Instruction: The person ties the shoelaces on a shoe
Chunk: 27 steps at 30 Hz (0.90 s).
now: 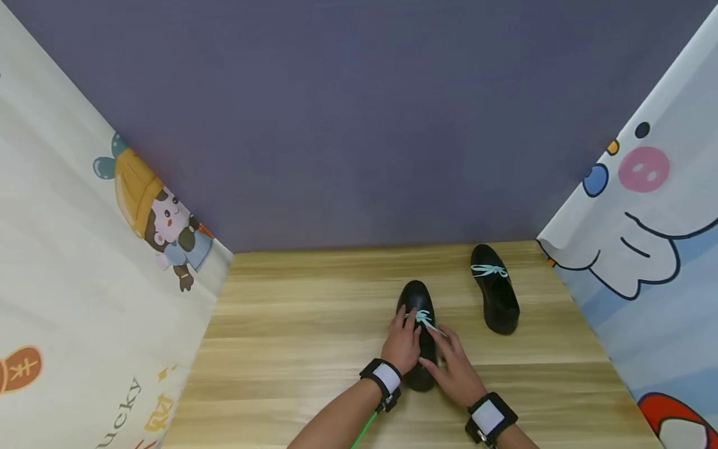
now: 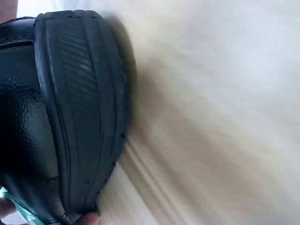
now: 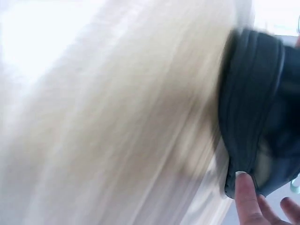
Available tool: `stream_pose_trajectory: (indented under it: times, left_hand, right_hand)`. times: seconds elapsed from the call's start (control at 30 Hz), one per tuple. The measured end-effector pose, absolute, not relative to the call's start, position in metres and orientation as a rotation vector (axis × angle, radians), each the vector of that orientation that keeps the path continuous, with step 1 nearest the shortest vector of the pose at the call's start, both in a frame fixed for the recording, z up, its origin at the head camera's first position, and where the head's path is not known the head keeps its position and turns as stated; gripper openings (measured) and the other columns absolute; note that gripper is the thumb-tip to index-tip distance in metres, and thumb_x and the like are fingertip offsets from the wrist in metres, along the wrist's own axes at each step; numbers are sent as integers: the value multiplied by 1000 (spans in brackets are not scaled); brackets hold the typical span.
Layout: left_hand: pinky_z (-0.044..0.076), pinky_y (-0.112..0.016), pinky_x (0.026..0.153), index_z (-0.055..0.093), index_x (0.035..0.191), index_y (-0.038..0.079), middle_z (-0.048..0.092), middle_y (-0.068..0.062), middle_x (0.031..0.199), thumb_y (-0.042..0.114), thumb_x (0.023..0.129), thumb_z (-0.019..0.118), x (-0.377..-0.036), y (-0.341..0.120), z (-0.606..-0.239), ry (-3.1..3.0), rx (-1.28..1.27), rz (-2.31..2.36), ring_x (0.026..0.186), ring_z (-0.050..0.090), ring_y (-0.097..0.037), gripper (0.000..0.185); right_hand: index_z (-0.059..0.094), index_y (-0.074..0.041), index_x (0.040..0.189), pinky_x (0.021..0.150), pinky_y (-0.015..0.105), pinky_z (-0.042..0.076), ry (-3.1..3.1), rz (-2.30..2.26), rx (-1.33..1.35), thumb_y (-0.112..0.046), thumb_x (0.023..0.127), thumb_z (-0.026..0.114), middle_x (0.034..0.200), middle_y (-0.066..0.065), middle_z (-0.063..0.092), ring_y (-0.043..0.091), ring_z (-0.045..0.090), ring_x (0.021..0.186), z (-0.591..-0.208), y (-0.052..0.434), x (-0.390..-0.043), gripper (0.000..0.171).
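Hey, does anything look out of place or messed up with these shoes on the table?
Nothing damaged or spilled. The far shoe stands apart with its mint lace tied. Both hands are on the near shoe at its lace.
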State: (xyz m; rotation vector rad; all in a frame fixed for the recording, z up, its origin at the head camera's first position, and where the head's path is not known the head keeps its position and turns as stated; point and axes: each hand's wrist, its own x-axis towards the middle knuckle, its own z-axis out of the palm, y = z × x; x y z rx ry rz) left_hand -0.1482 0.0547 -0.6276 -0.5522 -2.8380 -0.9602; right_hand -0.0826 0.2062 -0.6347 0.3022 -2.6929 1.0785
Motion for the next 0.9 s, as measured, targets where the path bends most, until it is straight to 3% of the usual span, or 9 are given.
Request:
stream_pose_trajectory:
  times: [0.2,0.33,0.53,0.7,0.9]
  left_hand:
    - [54,-45,91,51,144,7,44,-23,150,18,103,56,-162,77,-628,-2818,-509,-932,129,51,-40,43]
    - [56,-44,85,56,141,11,46,-25,145,20,101,59,-172,94,-634,-2777,-479,-910,119,56,-41,41]
    - [52,-36,65,59,140,22,53,-16,133,28,101,59,-189,113,-632,-2765,-388,-843,95,54,-34,40]
    - [52,-39,68,58,141,21,55,-12,132,32,102,57,-201,123,-630,-2793,-362,-807,92,56,-35,40]
    - [50,-43,79,61,136,11,60,-16,128,29,100,62,-212,136,-628,-2718,-390,-864,88,59,-38,41]
  right_hand:
    - [41,-11,151,74,34,55,-2639,1112,238,-21,89,78,143,22,37,31,59,111,-637,218,-75,73]
    - [51,-8,142,70,29,47,-2588,1011,132,-20,82,84,122,16,44,22,52,96,-637,224,-67,69]
    - [59,1,113,63,20,35,-2481,1001,133,-5,77,85,88,2,43,9,41,77,-635,229,-61,45]
    - [60,-2,99,56,17,32,-2428,1143,201,7,77,80,80,-9,39,-1,37,69,-635,226,-54,31]
    - [61,-17,94,55,16,37,-2470,1204,212,6,81,78,81,-16,44,-3,42,67,-636,223,-49,31]
